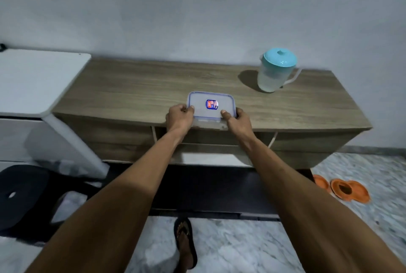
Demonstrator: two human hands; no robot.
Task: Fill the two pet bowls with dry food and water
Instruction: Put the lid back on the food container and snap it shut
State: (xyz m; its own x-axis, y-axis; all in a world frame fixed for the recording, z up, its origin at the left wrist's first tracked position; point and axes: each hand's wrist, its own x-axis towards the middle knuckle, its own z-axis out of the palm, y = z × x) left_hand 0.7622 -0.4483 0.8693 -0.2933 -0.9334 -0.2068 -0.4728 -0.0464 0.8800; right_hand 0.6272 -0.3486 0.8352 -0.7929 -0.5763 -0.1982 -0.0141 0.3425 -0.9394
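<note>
A clear rectangular food container (211, 104) with a blue-rimmed lid and a sticker sits near the front edge of the wooden cabinet (131, 90). My left hand (179, 117) grips its left front corner and my right hand (235, 118) grips its right front corner, thumbs on the lid. A translucent water jug (275, 70) with a teal lid stands at the back right of the cabinet top. Orange pet bowls (347, 190) lie on the floor to the right, below the cabinet; one holds something dark.
A white appliance (33, 79) stands against the cabinet's left side. A dark round object (19, 195) rests on the floor at lower left. My sandalled foot (185, 244) is on the marbled floor in front of the cabinet. A wall runs behind.
</note>
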